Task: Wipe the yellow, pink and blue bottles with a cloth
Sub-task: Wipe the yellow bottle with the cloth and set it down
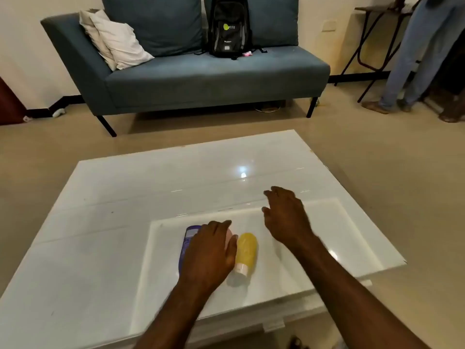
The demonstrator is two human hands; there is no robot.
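Two bare forearms come in from the bottom edge over a glossy white desk (100, 248) with a raised white slab on its near right part. Left hand (208, 255) lies palm down across the bottles, fingers loosely curved and covering the pink bottle (229, 236), only a sliver of which shows at the fingertips; cannot tell if it actually grips it. Blue bottle (187, 239) lies flat just left of that hand, partly under it. Yellow bottle (246, 250) lies flat just right of the hand, pale cap toward the camera, touching or almost touching the thumb side. All three bottles sit side by side on the slab. Right hand (284, 217) hovers over the slab further right, fingers spread and slightly bent, holding nothing. Ceiling light reflection on the desk top beyond. Beige floor past the desk. Blue-grey sofa (201, 81) against the far wall, white pillows (113, 39) at its left end, black backpack (229, 26) upright on the seat. Another person's legs in jeans (412, 59) at far right beside a dark folding stand.
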